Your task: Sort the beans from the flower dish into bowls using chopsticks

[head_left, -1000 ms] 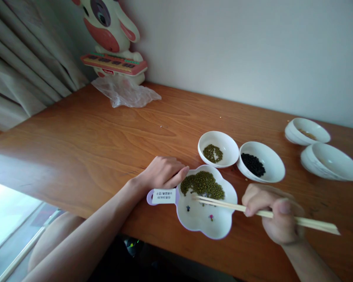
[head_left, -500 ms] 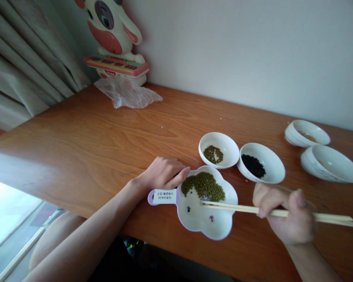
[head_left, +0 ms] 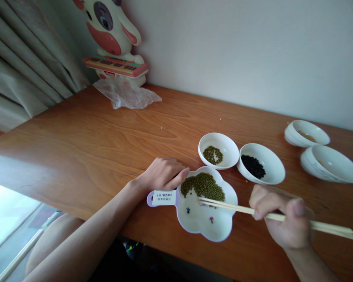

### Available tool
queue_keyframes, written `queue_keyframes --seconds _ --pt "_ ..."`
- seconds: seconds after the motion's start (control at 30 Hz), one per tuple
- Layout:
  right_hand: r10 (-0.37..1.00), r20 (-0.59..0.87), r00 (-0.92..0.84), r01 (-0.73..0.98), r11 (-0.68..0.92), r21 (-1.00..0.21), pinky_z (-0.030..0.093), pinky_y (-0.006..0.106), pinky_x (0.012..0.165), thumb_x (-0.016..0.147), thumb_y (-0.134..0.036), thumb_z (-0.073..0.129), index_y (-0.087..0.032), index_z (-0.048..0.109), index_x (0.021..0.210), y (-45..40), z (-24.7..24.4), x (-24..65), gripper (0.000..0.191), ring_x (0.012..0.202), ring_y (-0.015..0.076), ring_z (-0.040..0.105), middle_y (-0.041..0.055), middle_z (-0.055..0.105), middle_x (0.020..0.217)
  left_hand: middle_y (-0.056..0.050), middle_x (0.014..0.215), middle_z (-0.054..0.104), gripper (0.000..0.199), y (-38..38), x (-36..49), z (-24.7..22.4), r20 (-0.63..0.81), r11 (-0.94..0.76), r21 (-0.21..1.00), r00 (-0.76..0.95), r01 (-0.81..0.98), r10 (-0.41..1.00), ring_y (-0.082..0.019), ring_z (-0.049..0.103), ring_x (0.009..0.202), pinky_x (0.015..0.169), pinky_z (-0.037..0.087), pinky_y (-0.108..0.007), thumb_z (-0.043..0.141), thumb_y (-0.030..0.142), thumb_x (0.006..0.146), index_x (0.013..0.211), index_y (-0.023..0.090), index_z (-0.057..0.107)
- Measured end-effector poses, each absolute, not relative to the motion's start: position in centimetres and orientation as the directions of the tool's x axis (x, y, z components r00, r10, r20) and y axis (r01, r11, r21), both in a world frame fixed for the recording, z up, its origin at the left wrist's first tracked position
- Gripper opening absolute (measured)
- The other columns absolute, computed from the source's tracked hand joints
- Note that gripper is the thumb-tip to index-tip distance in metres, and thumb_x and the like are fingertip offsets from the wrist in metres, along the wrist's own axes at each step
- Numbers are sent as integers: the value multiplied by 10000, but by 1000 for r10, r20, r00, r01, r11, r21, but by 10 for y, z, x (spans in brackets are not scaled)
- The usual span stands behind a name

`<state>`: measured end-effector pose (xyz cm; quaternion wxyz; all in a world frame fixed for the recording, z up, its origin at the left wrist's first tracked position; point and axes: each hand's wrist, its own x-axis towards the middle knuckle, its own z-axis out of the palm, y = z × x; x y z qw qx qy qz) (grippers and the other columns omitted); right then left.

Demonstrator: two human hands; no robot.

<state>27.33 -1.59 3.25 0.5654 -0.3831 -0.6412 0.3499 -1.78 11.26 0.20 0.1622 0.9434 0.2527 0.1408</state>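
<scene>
My right hand is closed round a pair of pale wooden chopsticks. Their tips are in a white flower-shaped dish with a purple rim, at the lower edge of a heap of green mung beans. No bean can be made out between the tips. My left hand rests at the dish's upper left edge above its labelled handle, thumb against the rim and fingers curled, partly hidden. Small printed figures show on the dish's bare bottom.
Just behind the dish stand a white bowl of mung beans and another bowl of black beans. Farther right are a bowl with yellowish contents and a fourth bowl. A plastic bag and cow toy sit at the back left.
My right hand has shifted slightly left, and the chopstick tips have moved a little left and up along the bean heap. My left hand stays at the dish.
</scene>
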Motion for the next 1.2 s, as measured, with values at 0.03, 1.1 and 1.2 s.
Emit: queue_keyframes --seconds 0.03,1.1,1.2 --pt "882 468 -56 107 471 -876 387 356 519 1067 -434 341 -190 736 643 -16 32 274 629 494 159 550 43 609 543 -18 721 622 442 113 -18 2 178 -820 376 835 431 520 -132 528 641 632 358 -302 308 341 1083 735 184 532" --pt "968 184 -168 107 204 -973 474 274 582 1091 -483 240 -248 778 900 -15 36 275 617 711 140 605 39 689 821 -13 729 618 447 113 -18 -1 180 -822 357 831 443 526 -127 518 645 635 343 -311 300 343 1089 742 184 532" --pt "942 188 -279 109 225 -968 469 299 622 1092 -455 280 -253 762 953 -17 33 273 541 759 157 609 43 690 852 -17 736 622 444 114 -19 -2 179 -823 357 832 443 525 -131 526 652 636 348 -310 304 353 1088 748 186 536"
